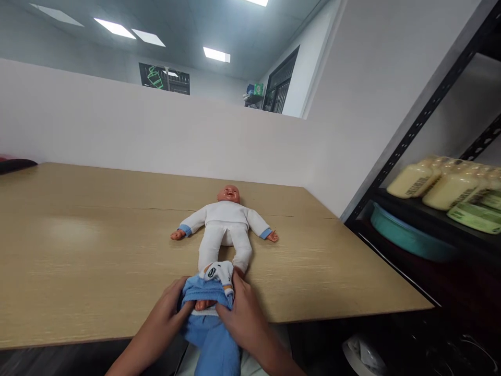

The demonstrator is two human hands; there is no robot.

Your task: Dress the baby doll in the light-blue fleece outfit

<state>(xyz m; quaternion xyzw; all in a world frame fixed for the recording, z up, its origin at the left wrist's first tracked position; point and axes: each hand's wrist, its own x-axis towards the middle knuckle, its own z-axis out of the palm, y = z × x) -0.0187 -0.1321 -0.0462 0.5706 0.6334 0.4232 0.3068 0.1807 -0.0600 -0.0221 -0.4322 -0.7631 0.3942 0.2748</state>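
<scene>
A baby doll (225,224) in white clothes with blue cuffs lies on its back on the wooden table (97,250), head away from me and arms spread. At its feet both my hands grip a light blue garment (211,324) bunched around the doll's foot. My left hand (168,313) pinches the garment's left edge. My right hand (242,313) holds its right edge, fingers closed, next to a white sock (219,272) on the doll's other foot. The garment hangs down over the table's front edge.
A white partition wall runs behind the table. On the right a black metal shelf (410,130) holds cream-coloured bottles (430,180) and a teal basin (403,235). A dark object (13,164) lies at the table's far left.
</scene>
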